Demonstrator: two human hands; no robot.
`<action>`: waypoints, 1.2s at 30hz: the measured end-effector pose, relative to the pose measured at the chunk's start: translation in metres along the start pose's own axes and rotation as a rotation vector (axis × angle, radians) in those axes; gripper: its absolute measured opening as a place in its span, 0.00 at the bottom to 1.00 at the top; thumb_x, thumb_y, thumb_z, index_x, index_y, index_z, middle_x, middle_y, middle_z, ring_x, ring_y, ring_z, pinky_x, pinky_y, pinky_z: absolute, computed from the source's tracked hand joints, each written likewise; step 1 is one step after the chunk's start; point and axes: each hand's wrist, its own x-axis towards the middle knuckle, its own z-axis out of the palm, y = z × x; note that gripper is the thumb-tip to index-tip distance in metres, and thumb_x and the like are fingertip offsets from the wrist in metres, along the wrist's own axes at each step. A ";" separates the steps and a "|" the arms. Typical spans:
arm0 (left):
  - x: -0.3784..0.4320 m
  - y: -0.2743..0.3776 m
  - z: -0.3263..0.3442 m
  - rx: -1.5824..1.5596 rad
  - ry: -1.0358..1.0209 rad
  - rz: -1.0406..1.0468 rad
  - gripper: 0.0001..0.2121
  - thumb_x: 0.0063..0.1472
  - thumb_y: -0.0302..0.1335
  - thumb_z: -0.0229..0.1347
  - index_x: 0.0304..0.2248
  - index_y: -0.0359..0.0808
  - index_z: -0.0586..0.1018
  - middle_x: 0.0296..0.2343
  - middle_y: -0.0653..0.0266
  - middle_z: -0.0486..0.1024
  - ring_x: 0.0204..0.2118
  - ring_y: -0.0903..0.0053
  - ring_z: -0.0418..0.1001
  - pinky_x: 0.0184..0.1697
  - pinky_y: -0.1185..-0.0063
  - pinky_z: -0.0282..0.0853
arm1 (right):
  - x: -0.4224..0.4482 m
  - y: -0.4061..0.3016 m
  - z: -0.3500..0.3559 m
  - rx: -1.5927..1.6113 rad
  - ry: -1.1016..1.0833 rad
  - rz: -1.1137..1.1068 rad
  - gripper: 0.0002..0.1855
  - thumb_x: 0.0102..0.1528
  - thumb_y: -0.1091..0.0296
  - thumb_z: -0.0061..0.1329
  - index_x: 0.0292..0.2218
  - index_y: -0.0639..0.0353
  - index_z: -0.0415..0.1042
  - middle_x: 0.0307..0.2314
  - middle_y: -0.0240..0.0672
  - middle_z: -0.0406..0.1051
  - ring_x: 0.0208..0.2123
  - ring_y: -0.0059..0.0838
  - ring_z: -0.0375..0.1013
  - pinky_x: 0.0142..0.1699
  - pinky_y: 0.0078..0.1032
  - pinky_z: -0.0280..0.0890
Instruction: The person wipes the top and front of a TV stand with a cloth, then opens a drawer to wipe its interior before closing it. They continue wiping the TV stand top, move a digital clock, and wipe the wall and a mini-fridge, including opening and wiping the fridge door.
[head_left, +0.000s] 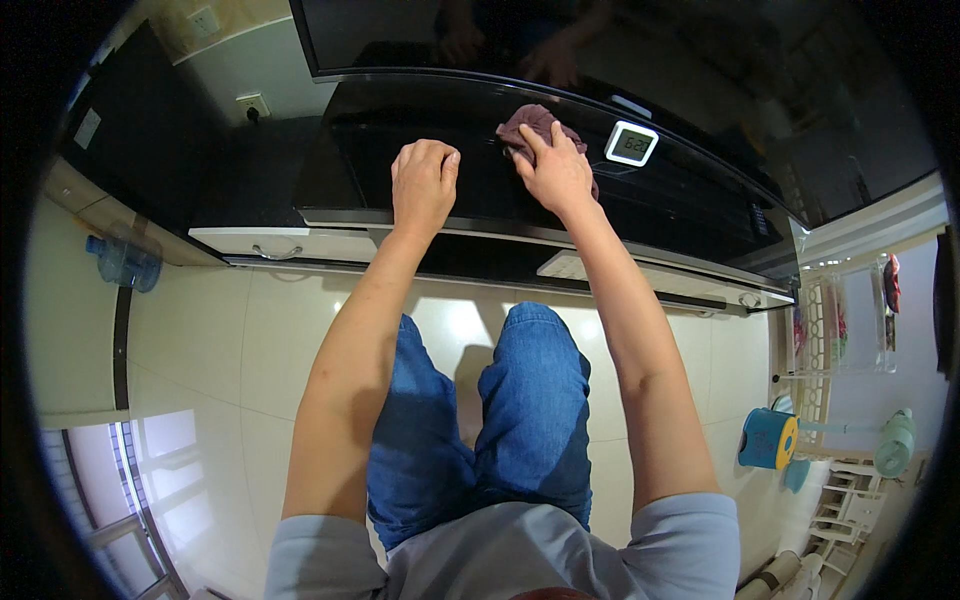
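Note:
A crumpled maroon cloth lies on the glossy black top of a TV cabinet. My right hand presses on it, with the fingers spread over its folds and part of the cloth showing beyond the fingertips. My left hand is at the same black surface, left of the cloth and apart from it. Its fingers are curled in together and no object shows in it; the palm is hidden. A small white digital clock stands just right of my right hand.
Behind the cabinet top rises a dark television screen. A remote control lies far right. Below are a white drawer and a white power strip or keyboard-like panel. A plastic water bottle and a blue-yellow stool stand on either side.

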 end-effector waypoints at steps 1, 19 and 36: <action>0.001 -0.002 0.000 -0.009 -0.015 0.009 0.06 0.62 0.30 0.54 0.33 0.36 0.79 0.35 0.63 0.75 0.42 0.64 0.70 0.48 0.68 0.63 | 0.009 -0.001 0.006 0.031 0.053 0.027 0.30 0.57 0.48 0.47 0.60 0.38 0.63 0.59 0.53 0.56 0.56 0.49 0.63 0.58 0.48 0.59; 0.008 -0.029 -0.006 0.094 -0.079 0.111 0.07 0.60 0.30 0.56 0.34 0.35 0.80 0.40 0.60 0.75 0.53 0.62 0.67 0.61 0.60 0.55 | 0.026 0.007 0.014 0.042 0.080 0.055 0.33 0.55 0.51 0.49 0.62 0.36 0.60 0.61 0.53 0.54 0.60 0.52 0.58 0.63 0.44 0.53; 0.010 -0.023 -0.008 0.046 -0.140 0.097 0.06 0.59 0.28 0.57 0.31 0.34 0.80 0.35 0.62 0.76 0.44 0.66 0.72 0.58 0.64 0.59 | 0.033 0.020 0.019 0.070 0.030 0.058 0.31 0.58 0.50 0.49 0.61 0.37 0.61 0.61 0.53 0.52 0.64 0.51 0.49 0.66 0.54 0.43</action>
